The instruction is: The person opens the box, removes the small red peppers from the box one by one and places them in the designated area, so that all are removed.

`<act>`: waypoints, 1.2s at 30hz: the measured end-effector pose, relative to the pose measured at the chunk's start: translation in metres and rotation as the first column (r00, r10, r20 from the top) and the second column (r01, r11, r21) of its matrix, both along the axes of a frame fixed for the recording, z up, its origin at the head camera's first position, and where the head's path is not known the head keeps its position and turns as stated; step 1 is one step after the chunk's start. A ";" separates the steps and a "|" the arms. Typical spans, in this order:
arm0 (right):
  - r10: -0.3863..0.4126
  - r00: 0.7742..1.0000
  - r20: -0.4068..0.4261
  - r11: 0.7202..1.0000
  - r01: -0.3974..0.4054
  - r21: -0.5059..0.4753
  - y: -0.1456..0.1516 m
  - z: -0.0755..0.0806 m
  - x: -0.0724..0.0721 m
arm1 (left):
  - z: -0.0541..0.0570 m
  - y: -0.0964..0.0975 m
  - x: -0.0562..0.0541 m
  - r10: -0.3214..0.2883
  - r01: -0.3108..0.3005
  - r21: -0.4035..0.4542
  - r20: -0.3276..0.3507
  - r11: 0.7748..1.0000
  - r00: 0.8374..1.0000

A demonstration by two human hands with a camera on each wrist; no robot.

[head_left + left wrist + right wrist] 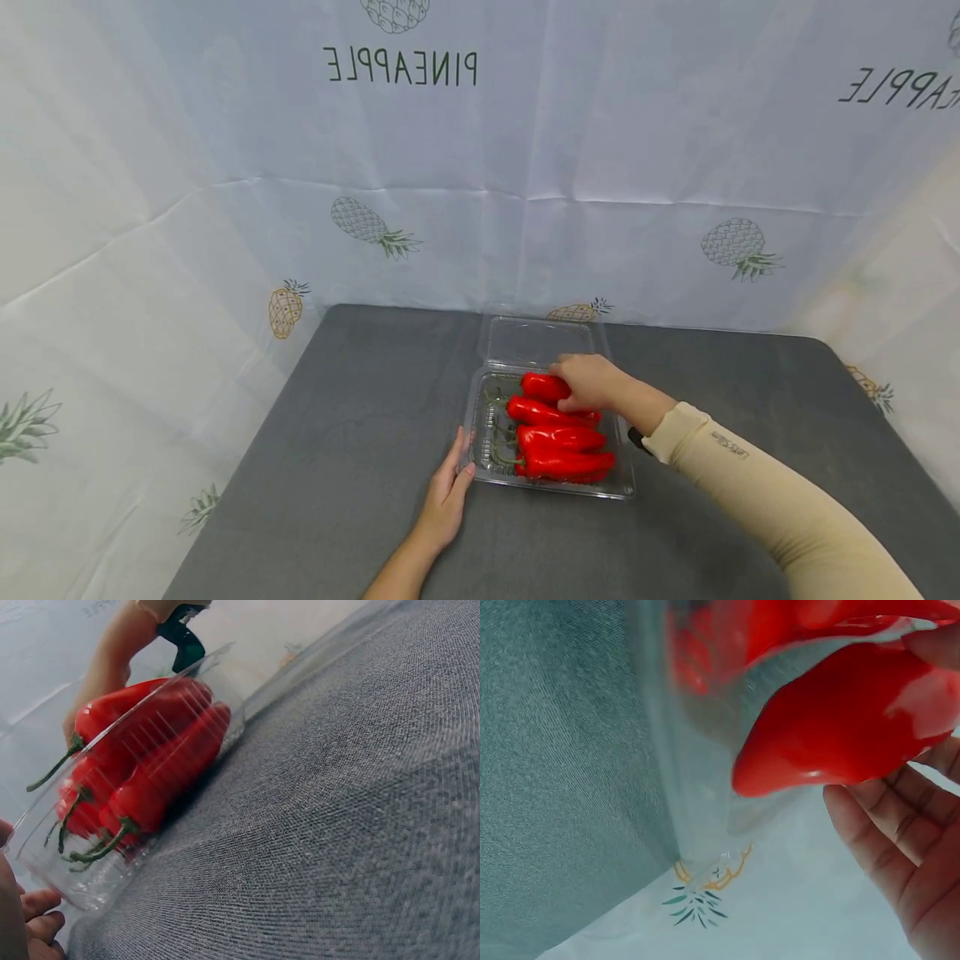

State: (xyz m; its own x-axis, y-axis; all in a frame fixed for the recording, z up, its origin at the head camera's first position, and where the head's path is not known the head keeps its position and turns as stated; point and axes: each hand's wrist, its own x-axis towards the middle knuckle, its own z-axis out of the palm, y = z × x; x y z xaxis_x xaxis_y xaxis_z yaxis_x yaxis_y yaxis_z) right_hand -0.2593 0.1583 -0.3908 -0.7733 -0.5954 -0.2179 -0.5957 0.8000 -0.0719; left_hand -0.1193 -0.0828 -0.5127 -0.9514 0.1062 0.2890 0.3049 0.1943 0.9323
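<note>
Peppers [561,438], bright red: where are they, and who has hold of them?

Inside the clear plastic box [487,468], lying side by side across it, stems [54,769] toward the box's left wall. The right hand [588,382] reaches in over the box's far right part and grips the far pepper [543,387], thumb on the near side and fingers opposite, spread about as wide as the pepper itself.

And the left hand [444,500]?

At the box's near left corner, holding the edge between thumb and fingers. How hard it presses, I cannot tell.

How will a pepper handle?

Light, I'd judge, and fairly firm, though perhaps hollow, so a hard squeeze might dent it. That shine suggests slippery skin. Take it round the thick middle or the stem-end shoulder; the tapered tip, toward the box's right wall, gives less to hold. A stem looks too thin to lift by.

And the box?

Thin, light and probably springy, easy to drag along. Steadying its wall seems wise, with its lid [540,340] folded open beyond its far side.
</note>
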 end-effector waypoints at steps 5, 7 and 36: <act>-0.002 0.998 0.061 0.991 0.010 -0.134 0.008 0.005 -0.002 | -0.001 0.000 -0.001 0.005 -0.005 -0.001 -0.024 1.000 1.000; -0.001 0.996 0.093 0.979 0.020 -0.201 0.011 0.006 -0.003 | -0.001 0.000 -0.002 0.007 -0.007 0.003 -0.041 1.000 0.999; 0.003 0.873 0.487 0.881 0.228 -0.414 0.032 0.000 -0.003 | -0.003 0.001 -0.001 -0.008 0.010 0.026 -0.058 1.000 0.998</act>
State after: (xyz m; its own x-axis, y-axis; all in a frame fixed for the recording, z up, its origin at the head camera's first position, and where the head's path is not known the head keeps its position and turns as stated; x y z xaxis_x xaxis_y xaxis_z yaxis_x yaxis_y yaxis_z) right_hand -0.2627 0.1908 -0.3903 -0.7170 -0.6301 -0.2982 -0.3069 0.6694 -0.6765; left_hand -0.1207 -0.0814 -0.5154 -0.9321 0.1064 0.3462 0.3600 0.1675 0.9178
